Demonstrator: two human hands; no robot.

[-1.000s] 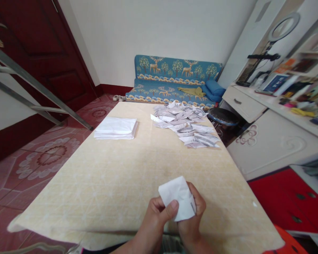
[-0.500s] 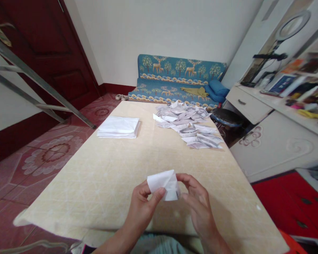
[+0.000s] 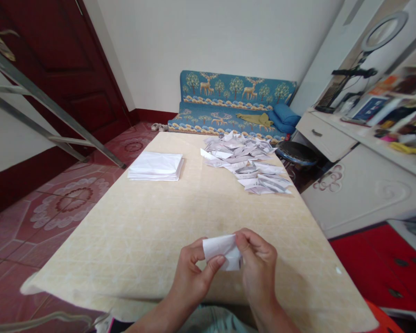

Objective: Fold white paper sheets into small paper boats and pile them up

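A small folded piece of white paper (image 3: 222, 249) is held between both hands just above the near part of the cream table (image 3: 152, 222). My left hand (image 3: 194, 273) pinches its left side with thumb and fingers. My right hand (image 3: 258, 263) grips its right side, fingers curled over the top edge. A neat stack of white sheets (image 3: 156, 165) lies at the far left of the table. A loose heap of folded paper pieces (image 3: 246, 162) lies at the far right.
A round dark stool (image 3: 296, 153) stands beyond the table's right corner, beside a white cabinet (image 3: 360, 194). A blue patterned sofa cushion (image 3: 235, 106) sits against the far wall. A metal ladder (image 3: 48, 115) leans at the left near a dark red door (image 3: 55, 64).
The paper has been pressed into a smaller, flatter shape. Both hands have closed in on it, the right one now gripping it rather than hovering beside it.
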